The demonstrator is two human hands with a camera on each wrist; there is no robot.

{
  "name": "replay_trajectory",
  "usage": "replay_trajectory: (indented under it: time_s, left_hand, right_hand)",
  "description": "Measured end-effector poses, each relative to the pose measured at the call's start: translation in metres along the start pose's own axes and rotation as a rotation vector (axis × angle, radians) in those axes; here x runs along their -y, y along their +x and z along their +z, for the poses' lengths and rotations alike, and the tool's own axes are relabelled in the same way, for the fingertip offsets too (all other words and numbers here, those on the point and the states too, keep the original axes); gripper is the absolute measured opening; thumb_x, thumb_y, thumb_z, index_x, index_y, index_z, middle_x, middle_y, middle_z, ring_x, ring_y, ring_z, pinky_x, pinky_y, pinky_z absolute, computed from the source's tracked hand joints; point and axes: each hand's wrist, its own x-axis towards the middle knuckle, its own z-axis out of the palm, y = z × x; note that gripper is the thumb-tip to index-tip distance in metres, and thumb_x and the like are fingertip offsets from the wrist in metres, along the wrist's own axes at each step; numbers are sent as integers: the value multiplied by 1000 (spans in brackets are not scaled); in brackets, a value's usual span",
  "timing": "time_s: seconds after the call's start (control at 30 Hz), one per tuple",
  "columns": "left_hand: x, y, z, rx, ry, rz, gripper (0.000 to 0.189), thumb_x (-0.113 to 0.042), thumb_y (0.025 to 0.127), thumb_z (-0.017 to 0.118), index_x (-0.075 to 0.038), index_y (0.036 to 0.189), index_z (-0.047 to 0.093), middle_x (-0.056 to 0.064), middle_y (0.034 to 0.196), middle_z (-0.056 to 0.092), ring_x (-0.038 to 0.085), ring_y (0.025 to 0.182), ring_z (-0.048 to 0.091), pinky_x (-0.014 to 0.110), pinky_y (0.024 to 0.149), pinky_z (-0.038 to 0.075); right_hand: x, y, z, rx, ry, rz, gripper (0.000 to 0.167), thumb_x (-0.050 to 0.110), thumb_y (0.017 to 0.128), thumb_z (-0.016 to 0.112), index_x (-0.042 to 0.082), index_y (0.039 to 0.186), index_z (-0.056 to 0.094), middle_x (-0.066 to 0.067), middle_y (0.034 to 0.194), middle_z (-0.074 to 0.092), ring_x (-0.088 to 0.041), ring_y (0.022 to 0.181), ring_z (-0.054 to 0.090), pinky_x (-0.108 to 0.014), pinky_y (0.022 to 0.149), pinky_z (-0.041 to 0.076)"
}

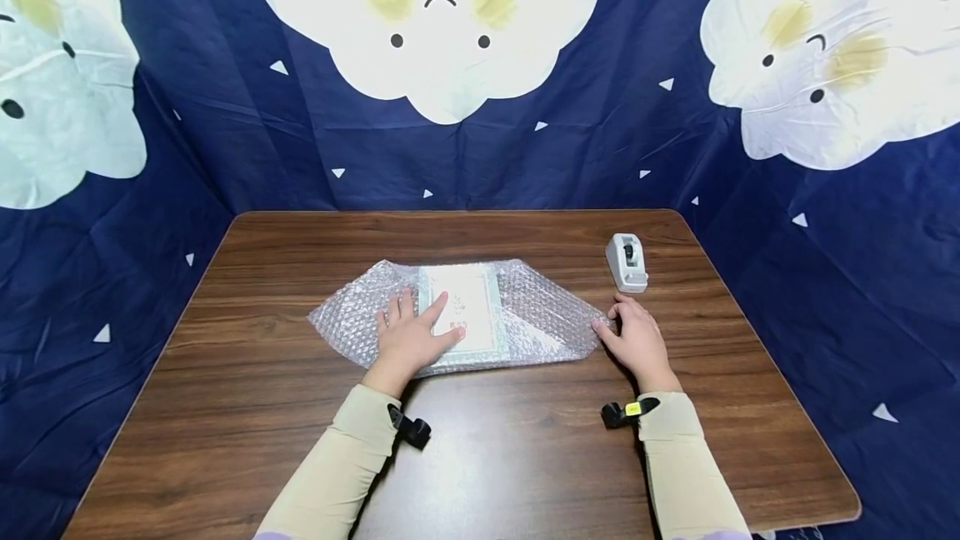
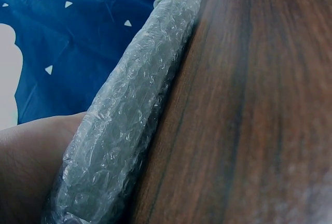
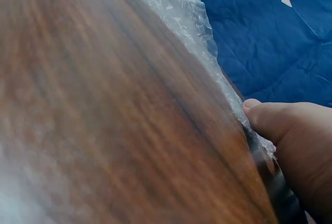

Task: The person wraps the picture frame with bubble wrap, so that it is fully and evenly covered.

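Note:
A flat rectangular item with a pale teal border and white middle, like a picture frame (image 1: 480, 315), lies inside clear bubble wrap (image 1: 534, 307) on the table. Folded ends of the wrap taper out to the left and right. My left hand (image 1: 408, 340) rests on the wrapped item with fingers spread, over its left part. At the right tip of the wrap, my right hand (image 1: 637, 340) pinches the end between thumb and fingers. The right wrist view shows the thumb (image 3: 259, 115) against the narrow wrap edge. In the left wrist view the bubbly side (image 2: 124, 105) runs along the tabletop.
A white tape dispenser (image 1: 627, 263) stands just beyond my right hand. The brown wood-grain table (image 1: 495, 448) has rounded corners. Dark blue cloth (image 1: 465, 165) with white cloud shapes hangs behind it and at both sides.

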Motion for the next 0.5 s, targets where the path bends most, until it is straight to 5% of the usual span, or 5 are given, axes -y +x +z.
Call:
replay_trajectory:
  time_s: [0.27, 0.5]
  left_hand:
    - [0, 0, -1, 7, -6, -7, 84, -78, 88, 47, -39, 160, 27, 27, 166, -3, 49, 151, -5, 69, 116, -6]
    - [0, 0, -1, 7, 0, -5, 84, -79, 88, 46, -39, 160, 27, 27, 166, -3, 49, 151, -5, 70, 116, -5]
  right_hand:
    - [3, 0, 4, 2, 127, -16, 25, 22, 92, 71, 10, 74, 58, -25, 135, 57, -47, 126, 49, -59, 106, 34]
    - [5, 0, 4, -44, 293, 73, 28, 19, 92, 72, 7, 68, 62, -23, 123, 64, -43, 121, 51, -54, 103, 36]
